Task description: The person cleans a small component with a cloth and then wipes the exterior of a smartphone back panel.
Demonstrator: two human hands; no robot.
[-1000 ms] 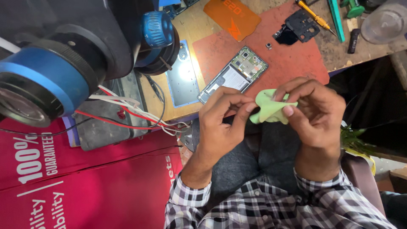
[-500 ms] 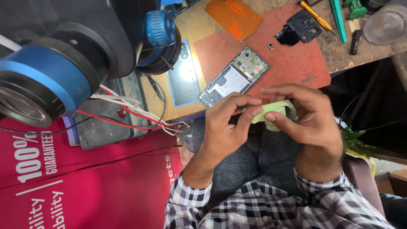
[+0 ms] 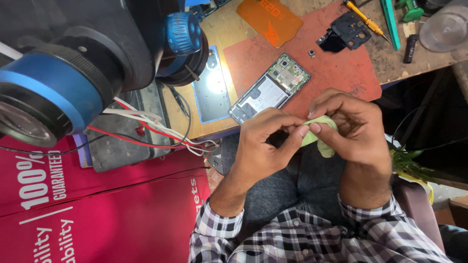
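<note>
Big black microscope head [image 3: 73, 63] with blue ring fills upper left, blocks part of the wooden bench [image 3: 229, 29]. Red banner [image 3: 97, 209] drapes lower left; red and white wires [image 3: 146, 129] run across a grey base. Red rubber mat [image 3: 341, 73] on the bench carries an opened phone [image 3: 270, 87], circuit side up, lying diagonally, and a black plastic frame piece [image 3: 343, 34]. Glossy back panel [image 3: 210, 87] lies just beside the phone, off the mat. Orange flat pad [image 3: 268, 19] above. Clear plastic tub [image 3: 446, 29] top right, contents unclear. Left hand [image 3: 265, 146] and right hand [image 3: 353, 129] meet over the lap, fingers pinched closed on a small crumpled light-green cloth [image 3: 321, 141], mostly hidden by the right hand's fingers.
</note>
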